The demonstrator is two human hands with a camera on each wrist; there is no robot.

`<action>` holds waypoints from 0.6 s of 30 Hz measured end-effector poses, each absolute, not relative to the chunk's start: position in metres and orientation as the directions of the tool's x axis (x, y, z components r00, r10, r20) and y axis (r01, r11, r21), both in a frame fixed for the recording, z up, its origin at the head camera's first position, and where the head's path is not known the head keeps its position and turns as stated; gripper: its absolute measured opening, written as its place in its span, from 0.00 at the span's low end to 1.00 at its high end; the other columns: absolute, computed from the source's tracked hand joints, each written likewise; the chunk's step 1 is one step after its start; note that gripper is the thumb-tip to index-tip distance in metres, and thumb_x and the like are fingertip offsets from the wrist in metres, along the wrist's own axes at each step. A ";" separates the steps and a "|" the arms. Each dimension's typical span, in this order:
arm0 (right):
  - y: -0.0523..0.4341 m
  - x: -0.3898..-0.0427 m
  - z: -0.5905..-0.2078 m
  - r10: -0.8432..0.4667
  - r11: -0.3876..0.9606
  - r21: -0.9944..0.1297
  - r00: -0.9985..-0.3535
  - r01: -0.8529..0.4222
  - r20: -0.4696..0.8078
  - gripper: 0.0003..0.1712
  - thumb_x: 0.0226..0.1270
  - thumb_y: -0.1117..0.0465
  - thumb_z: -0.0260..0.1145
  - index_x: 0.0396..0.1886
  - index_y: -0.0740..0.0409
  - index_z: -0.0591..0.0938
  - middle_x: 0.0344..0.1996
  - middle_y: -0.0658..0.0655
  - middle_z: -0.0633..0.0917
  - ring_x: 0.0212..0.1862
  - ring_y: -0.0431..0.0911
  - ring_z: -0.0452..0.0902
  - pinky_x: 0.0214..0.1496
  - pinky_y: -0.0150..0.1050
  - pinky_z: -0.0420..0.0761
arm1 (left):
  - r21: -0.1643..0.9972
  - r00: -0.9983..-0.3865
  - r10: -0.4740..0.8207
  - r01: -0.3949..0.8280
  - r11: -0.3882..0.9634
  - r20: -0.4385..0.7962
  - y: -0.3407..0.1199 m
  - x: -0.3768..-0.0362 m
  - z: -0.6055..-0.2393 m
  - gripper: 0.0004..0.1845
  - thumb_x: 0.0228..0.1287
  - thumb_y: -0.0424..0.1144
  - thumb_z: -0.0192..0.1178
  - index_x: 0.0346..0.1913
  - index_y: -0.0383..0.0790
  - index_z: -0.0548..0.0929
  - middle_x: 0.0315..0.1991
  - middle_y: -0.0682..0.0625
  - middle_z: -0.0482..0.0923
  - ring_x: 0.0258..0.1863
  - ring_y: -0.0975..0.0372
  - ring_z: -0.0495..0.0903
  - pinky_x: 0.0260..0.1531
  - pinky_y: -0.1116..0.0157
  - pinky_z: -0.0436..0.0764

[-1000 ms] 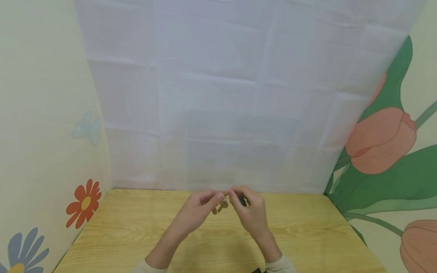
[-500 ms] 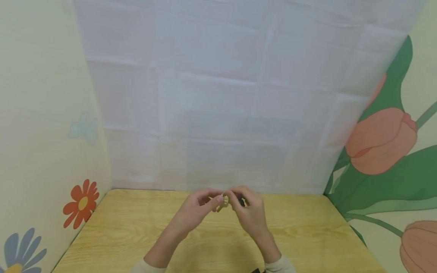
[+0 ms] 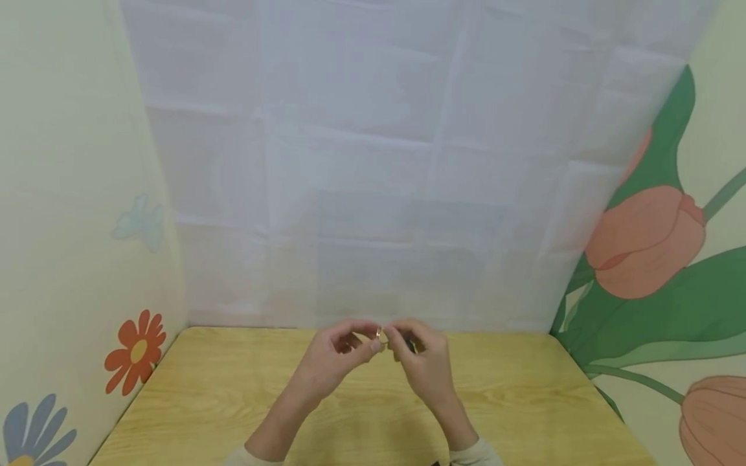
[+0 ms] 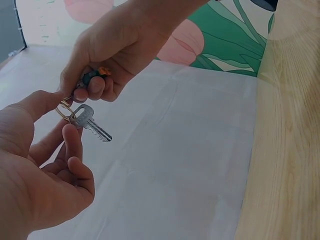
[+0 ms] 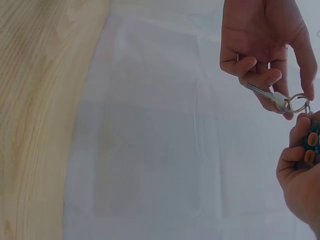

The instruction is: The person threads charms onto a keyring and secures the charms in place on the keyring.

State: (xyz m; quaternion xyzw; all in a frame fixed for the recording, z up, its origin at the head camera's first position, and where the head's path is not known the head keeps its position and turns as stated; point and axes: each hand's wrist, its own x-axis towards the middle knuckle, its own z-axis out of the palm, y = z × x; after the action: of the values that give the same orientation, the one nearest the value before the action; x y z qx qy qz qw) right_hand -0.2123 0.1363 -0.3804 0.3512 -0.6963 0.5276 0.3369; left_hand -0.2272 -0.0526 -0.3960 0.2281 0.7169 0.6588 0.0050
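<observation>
In the head view both hands meet above the far part of the table. My left hand (image 3: pixel 332 359) pinches a gold-coloured key ring (image 5: pixel 299 95) between thumb and fingertips. A silver key (image 4: pixel 86 118) is threaded on that ring, its toothed blade pointing away from the fingers in the left wrist view. My right hand (image 3: pixel 428 362) holds a small teal and orange charm (image 4: pixel 90 76) in its curled fingers. Its thumb and forefinger pinch a small metal loop (image 5: pixel 307 107) beside the ring. The charm's full shape is hidden by the fingers, and fingertips cover part of the loop.
Below the hands lies a wood-grain table (image 3: pixel 501 401). A creased white sheet (image 3: pixel 373 162) hangs behind it. Flower-printed panels stand at the left (image 3: pixel 58 194) and right (image 3: pixel 647 336). A small dark object (image 3: pixel 436 463) shows at the bottom edge by the right sleeve.
In the head view, the key hanging between the hands has turned and shows less. The left thumb and fingers have spread slightly, with the ring between them. The right hand has barely moved.
</observation>
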 end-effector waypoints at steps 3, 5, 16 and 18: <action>0.134 -0.206 -0.374 -0.116 0.204 -0.543 -0.571 -0.814 0.812 0.08 0.65 0.82 0.65 0.35 0.68 0.85 0.24 0.64 0.82 0.19 0.52 0.74 0.22 0.32 0.75 | 0.933 -0.885 0.327 0.359 0.031 0.330 -0.053 -0.227 -0.396 0.16 0.65 0.51 0.71 0.54 0.55 0.87 0.48 0.52 0.82 0.38 0.53 0.80 0.33 0.65 0.77; 0.135 -0.204 -0.373 -0.110 0.209 -0.556 -0.584 -0.804 0.804 0.08 0.66 0.81 0.65 0.35 0.68 0.85 0.23 0.63 0.82 0.19 0.50 0.73 0.21 0.32 0.74 | 0.921 -0.878 0.323 0.387 0.044 0.354 -0.052 -0.227 -0.396 0.16 0.66 0.51 0.71 0.55 0.56 0.87 0.49 0.54 0.82 0.37 0.54 0.79 0.35 0.65 0.75; 0.136 -0.202 -0.372 -0.075 0.223 -0.620 -0.647 -0.752 0.759 0.06 0.68 0.77 0.66 0.35 0.66 0.85 0.22 0.61 0.82 0.19 0.53 0.72 0.21 0.32 0.71 | 0.887 -0.850 0.317 0.459 0.053 0.421 -0.051 -0.226 -0.396 0.17 0.64 0.46 0.73 0.55 0.58 0.86 0.50 0.58 0.82 0.34 0.56 0.79 0.39 0.61 0.73; 0.137 -0.203 -0.372 -0.077 0.226 -0.611 -0.639 -0.759 0.766 0.07 0.68 0.78 0.66 0.36 0.65 0.86 0.22 0.61 0.82 0.18 0.53 0.72 0.20 0.32 0.70 | 0.885 -0.845 0.325 0.463 0.047 0.424 -0.051 -0.225 -0.396 0.17 0.64 0.45 0.73 0.55 0.57 0.86 0.50 0.57 0.82 0.33 0.56 0.79 0.38 0.61 0.73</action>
State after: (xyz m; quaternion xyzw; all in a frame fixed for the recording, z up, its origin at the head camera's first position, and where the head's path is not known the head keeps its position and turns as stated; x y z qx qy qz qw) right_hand -0.2028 0.1365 -0.3725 0.2907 -0.7188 0.5502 0.3100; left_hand -0.2255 -0.0506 -0.3959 0.2729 0.7215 0.6341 -0.0542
